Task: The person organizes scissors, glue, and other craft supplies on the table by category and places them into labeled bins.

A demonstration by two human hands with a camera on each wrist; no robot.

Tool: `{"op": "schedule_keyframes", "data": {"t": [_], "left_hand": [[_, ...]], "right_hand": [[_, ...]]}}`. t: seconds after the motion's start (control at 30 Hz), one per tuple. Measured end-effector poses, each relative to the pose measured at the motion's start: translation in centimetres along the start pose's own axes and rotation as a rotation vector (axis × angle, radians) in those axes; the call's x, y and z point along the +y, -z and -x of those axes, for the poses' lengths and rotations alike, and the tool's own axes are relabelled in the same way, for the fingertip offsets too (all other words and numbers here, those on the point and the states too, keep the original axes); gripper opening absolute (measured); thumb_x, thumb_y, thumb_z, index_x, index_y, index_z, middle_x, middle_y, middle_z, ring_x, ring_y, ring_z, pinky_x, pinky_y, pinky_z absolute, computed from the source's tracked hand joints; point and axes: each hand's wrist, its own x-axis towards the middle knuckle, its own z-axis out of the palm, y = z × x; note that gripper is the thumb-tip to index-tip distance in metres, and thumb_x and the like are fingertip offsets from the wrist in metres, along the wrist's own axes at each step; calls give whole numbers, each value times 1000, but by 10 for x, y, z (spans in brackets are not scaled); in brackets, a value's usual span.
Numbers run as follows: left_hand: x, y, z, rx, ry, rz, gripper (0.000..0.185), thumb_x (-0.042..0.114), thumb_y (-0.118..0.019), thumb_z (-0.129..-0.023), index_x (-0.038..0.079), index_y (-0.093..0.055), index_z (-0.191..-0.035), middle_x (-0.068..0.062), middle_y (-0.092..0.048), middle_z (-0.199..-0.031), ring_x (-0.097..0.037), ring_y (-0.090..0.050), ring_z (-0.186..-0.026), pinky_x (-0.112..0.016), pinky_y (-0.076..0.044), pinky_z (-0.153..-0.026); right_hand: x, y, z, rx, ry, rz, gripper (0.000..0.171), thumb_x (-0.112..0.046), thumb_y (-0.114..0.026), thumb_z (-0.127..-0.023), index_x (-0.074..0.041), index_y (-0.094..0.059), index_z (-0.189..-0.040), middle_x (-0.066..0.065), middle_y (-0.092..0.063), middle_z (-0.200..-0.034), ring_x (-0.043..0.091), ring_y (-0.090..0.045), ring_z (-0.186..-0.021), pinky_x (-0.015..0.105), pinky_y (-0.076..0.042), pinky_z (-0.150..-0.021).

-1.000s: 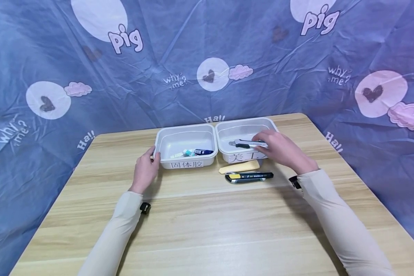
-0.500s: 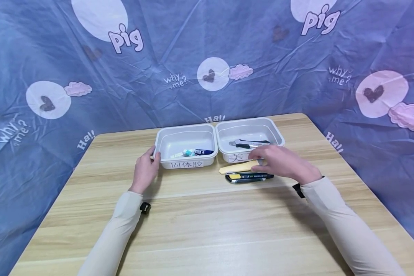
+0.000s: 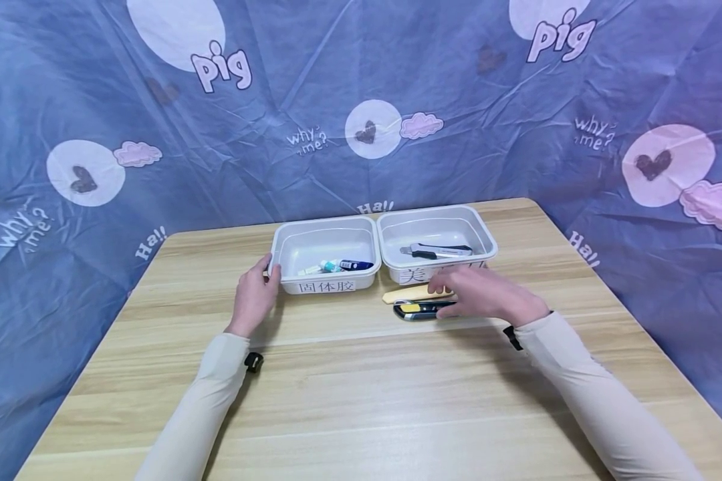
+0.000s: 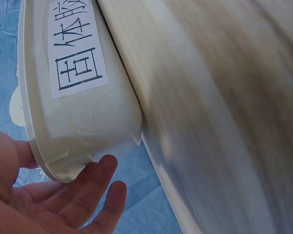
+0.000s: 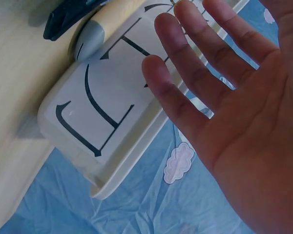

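The right hand [image 3: 481,294], spread and holding nothing, is poised over a yellow utility knife [image 3: 406,293] and a black-and-yellow utility knife [image 3: 410,308], laid close together on the wooden worktop [image 3: 349,401]. Because of that closeness, the wrong one could be caught or its neighbour dragged along. The left plastic bin [image 3: 303,248], its rim pinched by the left hand [image 3: 255,294], could be tipped by too firm a press. Glue sticks [image 3: 355,265] are held in it; in the right plastic bin [image 3: 427,230], at least one black-and-silver utility knife [image 3: 442,252] is contained.
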Motion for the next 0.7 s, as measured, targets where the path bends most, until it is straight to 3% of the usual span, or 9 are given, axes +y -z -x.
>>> {"op": "schedule_keyframes", "data": {"t": [0.23, 0.5, 0.7], "left_hand": [[0, 0, 0, -3, -1, -6, 53, 24, -47, -108, -6, -43, -151, -29, -61, -136, -39, -71, -103, -47, -61, -80], [1, 0, 0, 1, -11, -5, 52, 23, -47, -108, -7, -43, -150, -30, -62, -134, -39, -71, -102, -47, -61, -79], [0, 0, 1, 5, -12, -7, 52, 24, -47, -108, -7, -44, -150, -30, -62, -133, -39, -71, -101, -48, -61, -79]], "right_hand": [[-1, -4, -1, -14, 10, 17, 41, -26, -90, -77, -10, -75, -112, 1, -72, -109, 21, -69, -94, 41, -58, -84], [-1, -8, -3, -84, -41, 9, 29, -24, -89, -77, -21, -71, -99, -6, -68, -96, 13, -61, -85, 37, -54, -75], [0, -10, -4, -112, -57, 7, 28, -22, -88, -77, -22, -70, -98, -9, -68, -93, 12, -63, -81, 37, -54, -72]]}}
